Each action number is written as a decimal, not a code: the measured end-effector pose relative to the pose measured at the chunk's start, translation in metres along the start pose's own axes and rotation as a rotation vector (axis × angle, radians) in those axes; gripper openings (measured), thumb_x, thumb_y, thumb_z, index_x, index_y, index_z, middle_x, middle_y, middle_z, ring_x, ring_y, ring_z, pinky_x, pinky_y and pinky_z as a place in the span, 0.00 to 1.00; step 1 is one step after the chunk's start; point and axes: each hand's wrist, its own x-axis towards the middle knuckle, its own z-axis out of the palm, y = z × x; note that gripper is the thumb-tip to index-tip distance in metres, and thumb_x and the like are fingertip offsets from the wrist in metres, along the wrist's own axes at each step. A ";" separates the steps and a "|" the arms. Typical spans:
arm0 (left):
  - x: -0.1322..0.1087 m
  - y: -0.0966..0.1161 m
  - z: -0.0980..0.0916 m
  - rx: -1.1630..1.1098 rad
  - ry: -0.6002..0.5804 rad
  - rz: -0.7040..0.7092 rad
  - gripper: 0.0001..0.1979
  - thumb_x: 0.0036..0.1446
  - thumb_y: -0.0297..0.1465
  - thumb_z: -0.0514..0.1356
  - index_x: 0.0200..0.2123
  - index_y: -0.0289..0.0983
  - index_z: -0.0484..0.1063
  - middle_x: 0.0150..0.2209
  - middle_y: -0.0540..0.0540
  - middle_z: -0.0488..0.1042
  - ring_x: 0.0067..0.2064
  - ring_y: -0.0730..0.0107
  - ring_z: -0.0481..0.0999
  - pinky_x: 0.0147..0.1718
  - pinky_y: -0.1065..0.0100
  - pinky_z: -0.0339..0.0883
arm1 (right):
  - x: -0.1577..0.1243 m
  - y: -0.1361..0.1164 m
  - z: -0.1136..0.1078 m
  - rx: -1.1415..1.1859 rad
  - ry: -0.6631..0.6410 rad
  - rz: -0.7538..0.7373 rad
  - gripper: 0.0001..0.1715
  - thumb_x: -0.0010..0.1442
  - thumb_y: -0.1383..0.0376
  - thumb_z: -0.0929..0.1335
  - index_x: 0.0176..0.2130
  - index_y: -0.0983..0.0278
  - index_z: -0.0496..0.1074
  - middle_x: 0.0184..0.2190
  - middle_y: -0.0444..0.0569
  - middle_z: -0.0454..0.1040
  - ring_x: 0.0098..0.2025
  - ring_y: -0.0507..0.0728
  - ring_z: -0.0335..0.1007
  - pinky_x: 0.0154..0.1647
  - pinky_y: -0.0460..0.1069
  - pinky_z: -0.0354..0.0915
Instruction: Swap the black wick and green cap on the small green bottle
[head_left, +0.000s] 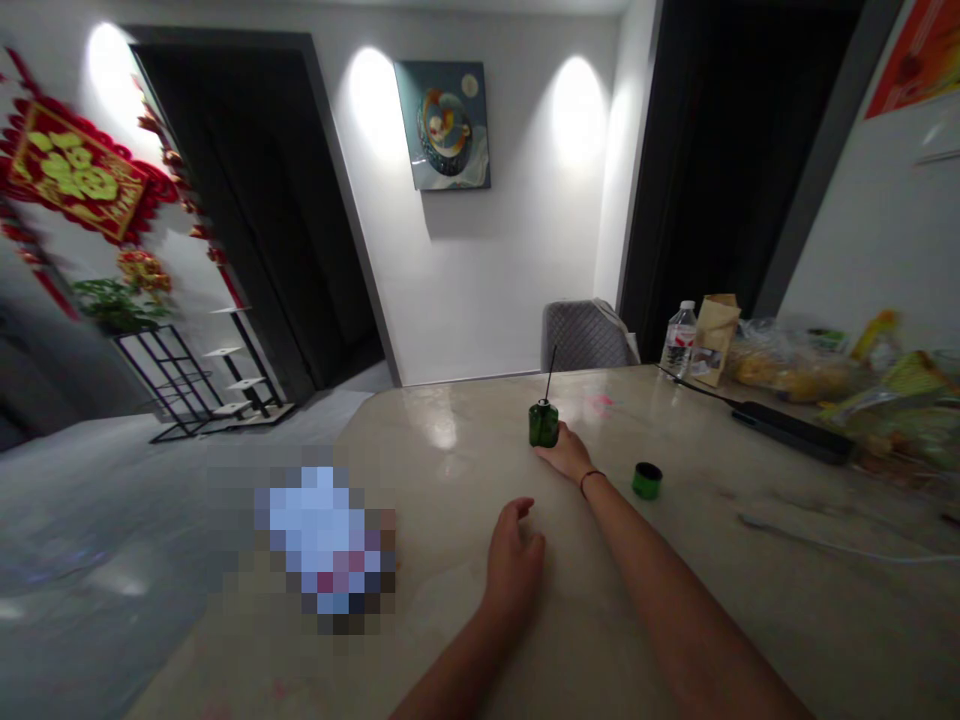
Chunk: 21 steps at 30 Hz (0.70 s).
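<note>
A small green glass bottle [543, 424] with a thin dark stick [551, 372] rising from its neck is at the far middle of the table. My right hand [568, 455] reaches out to it, its fingers curled around the bottle's right and near side; the bottle partly hides the fingertips. Nearer to me, my left hand [514, 550] rests above the table with nothing in it, fingers bent and thumb apart. To the right of my right wrist stands a short green cylinder [646, 481], dark inside at the top, separate from the bottle.
A blurred-out pale patch [322, 535] covers something at the table's left. Along the right are a water bottle [679, 338], a brown paper bag [715, 338], plastic bags [795, 365], a long black power strip [791, 432] and a white cable [847, 546]. A grey chair [586, 335] stands beyond the table.
</note>
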 end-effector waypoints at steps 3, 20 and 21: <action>0.000 0.001 0.000 -0.028 0.008 -0.001 0.22 0.43 0.20 0.51 0.45 0.35 0.62 0.48 0.41 0.67 0.50 0.67 0.66 0.51 0.65 0.55 | -0.002 -0.002 -0.002 -0.074 -0.013 0.001 0.31 0.43 0.58 0.69 0.46 0.66 0.63 0.39 0.56 0.73 0.40 0.61 0.70 0.38 0.50 0.63; 0.001 0.000 0.001 -0.019 -0.003 0.016 0.21 0.44 0.20 0.50 0.45 0.35 0.61 0.47 0.42 0.67 0.47 0.69 0.68 0.49 0.67 0.58 | -0.002 0.001 -0.002 -0.082 -0.007 -0.029 0.40 0.43 0.55 0.70 0.52 0.65 0.56 0.42 0.53 0.71 0.44 0.61 0.68 0.44 0.51 0.61; 0.001 0.000 0.001 -0.019 -0.001 0.015 0.21 0.44 0.20 0.50 0.45 0.35 0.61 0.47 0.42 0.67 0.47 0.69 0.68 0.49 0.67 0.58 | -0.002 0.002 -0.002 -0.069 0.000 -0.029 0.40 0.42 0.55 0.71 0.52 0.64 0.56 0.42 0.53 0.71 0.44 0.60 0.68 0.44 0.51 0.60</action>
